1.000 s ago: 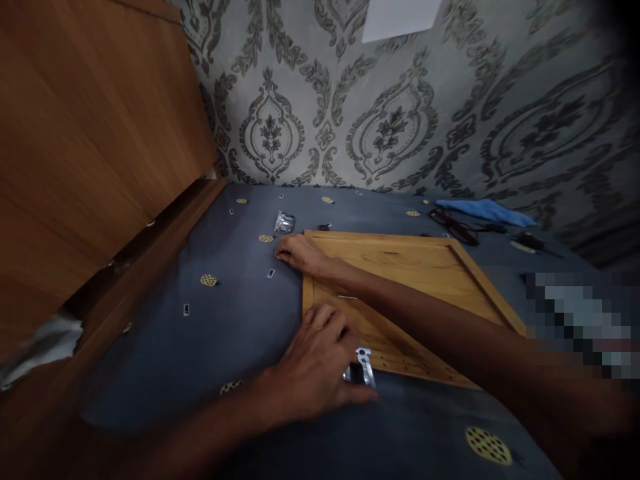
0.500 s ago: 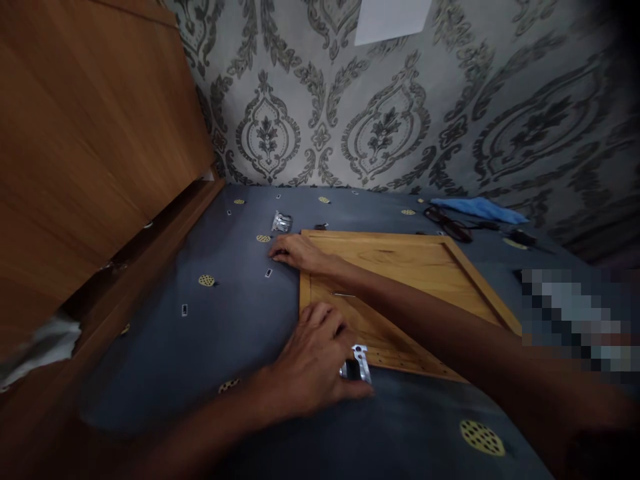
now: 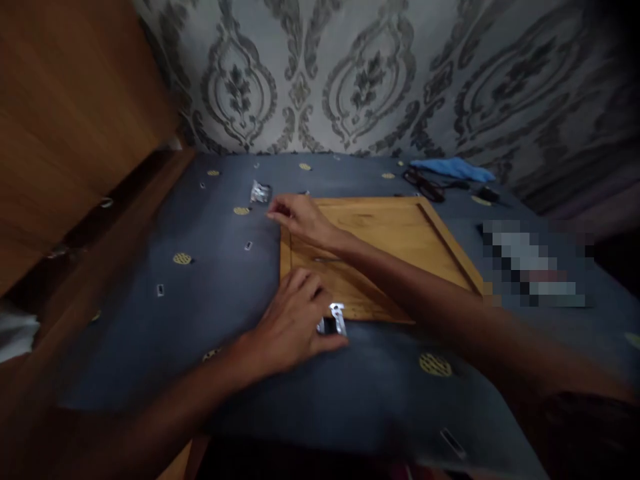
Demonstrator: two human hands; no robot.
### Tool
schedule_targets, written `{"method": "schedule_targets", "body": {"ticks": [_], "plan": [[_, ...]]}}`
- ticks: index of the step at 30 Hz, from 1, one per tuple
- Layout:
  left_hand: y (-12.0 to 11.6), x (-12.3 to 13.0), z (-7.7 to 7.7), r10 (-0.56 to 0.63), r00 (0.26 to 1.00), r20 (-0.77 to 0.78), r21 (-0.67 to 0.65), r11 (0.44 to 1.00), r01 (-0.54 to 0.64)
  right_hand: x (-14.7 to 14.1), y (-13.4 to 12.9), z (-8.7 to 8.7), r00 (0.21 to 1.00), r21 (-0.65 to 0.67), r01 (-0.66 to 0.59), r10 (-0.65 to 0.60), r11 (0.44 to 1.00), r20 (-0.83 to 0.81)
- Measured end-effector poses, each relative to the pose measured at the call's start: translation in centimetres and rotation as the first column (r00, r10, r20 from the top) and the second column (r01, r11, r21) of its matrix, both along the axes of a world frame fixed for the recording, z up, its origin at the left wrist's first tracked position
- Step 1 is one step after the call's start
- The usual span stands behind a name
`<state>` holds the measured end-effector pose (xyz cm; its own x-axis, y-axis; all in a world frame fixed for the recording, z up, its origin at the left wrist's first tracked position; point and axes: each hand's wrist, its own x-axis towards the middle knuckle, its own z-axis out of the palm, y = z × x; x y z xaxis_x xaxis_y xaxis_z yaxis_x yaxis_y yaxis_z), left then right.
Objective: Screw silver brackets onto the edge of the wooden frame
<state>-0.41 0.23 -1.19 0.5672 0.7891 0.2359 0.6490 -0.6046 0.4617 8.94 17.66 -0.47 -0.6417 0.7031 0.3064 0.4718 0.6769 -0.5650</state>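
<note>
My left hand [image 3: 300, 317] is wrapped around a shiny metal bracket [image 3: 339, 320] at the near edge of a wooden panel [image 3: 380, 237], its thumb below and fingers bent over the panel's near left corner. The bracket shows a round hole in its top tab; the rest is partly behind the fingers. Above the panel's far left corner, my right hand [image 3: 303, 217] has thumb and forefinger pinched together; whatever is between them is too small to tell. A thin metal rod [image 3: 325, 259] lies on the panel beneath my right wrist.
A second shiny metal piece [image 3: 261, 192] lies on the grey patterned cloth [image 3: 215, 293] beyond my right hand. Glasses [image 3: 425, 185] and a blue cloth [image 3: 453, 168] are at the back right. A blurred-out flat item [image 3: 535, 263] lies right of the panel. A wooden cabinet [image 3: 75, 113] stands left.
The view has tilted down and shifted. My right hand has risen slightly and drawn back from the cloth to the panel's corner. My left hand stays around the bracket.
</note>
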Motion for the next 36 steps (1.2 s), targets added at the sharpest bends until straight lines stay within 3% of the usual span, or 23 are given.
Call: {"method": "schedule_targets", "body": {"ticks": [7, 9, 12, 17, 24, 28, 36], "plan": [[-0.1, -0.1, 0.0, -0.020, 0.998, 0.064, 0.020, 1.000, 0.019, 10.4, -10.4, 1.4, 0.988, -0.195, 0.034, -0.062, 0.980, -0.140], [-0.2, -0.1, 0.0, -0.028, 0.998, 0.063, 0.028, 0.999, 0.027, 12.4, -12.9, 1.2, 0.981, -0.308, 0.060, -0.113, 0.950, -0.160], [-0.2, -0.1, 0.1, -0.034, 0.998, 0.048, 0.041, 0.999, 0.032, 13.9, -15.0, 0.9, 0.989, -0.327, 0.063, -0.103, 0.943, -0.105], [-0.2, 0.0, 0.1, -0.043, 0.997, 0.060, 0.058, 0.998, 0.039, 13.9, -15.6, 0.9, 0.999, -0.172, 0.002, 0.007, 0.985, 0.052], [-0.1, 0.1, -0.1, -0.021, 0.998, 0.057, 0.076, 0.997, 0.017, 12.9, -14.6, 1.2, 0.962, -0.090, -0.150, 0.167, 0.984, 0.217], [-0.2, 0.1, -0.3, -0.001, 0.999, 0.036, 0.090, 0.996, -0.002, 12.8, -14.3, 1.5, 0.943, -0.124, -0.200, 0.225, 0.972, 0.245], [-0.3, 0.1, -0.3, -0.009, 0.999, 0.047, 0.087, 0.996, 0.005, 12.4, -13.8, 2.1, 0.918, -0.225, -0.180, 0.246, 0.958, 0.310]]}}
